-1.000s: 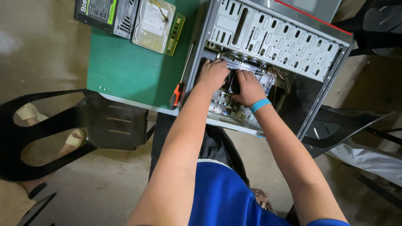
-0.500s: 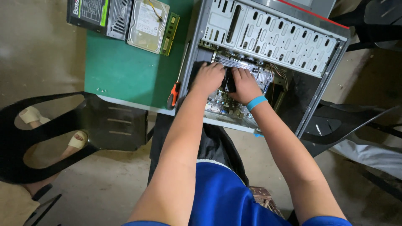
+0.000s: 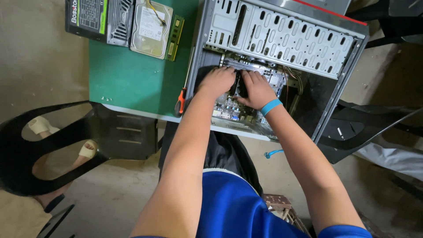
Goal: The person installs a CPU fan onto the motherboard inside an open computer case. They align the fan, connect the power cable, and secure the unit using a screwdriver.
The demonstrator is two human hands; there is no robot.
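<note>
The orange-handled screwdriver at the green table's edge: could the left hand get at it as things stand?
Probably yes: the orange-handled screwdriver lies uncovered just beside the left hand, outside the open computer case.

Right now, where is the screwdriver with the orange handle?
In the head view, the screwdriver lies on the green table, close along the left wall of the open computer case, just left of the left hand.

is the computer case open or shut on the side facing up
Open: the computer case has no side panel on top, so the motherboard shows inside, with the left hand and right hand reaching in.
</note>
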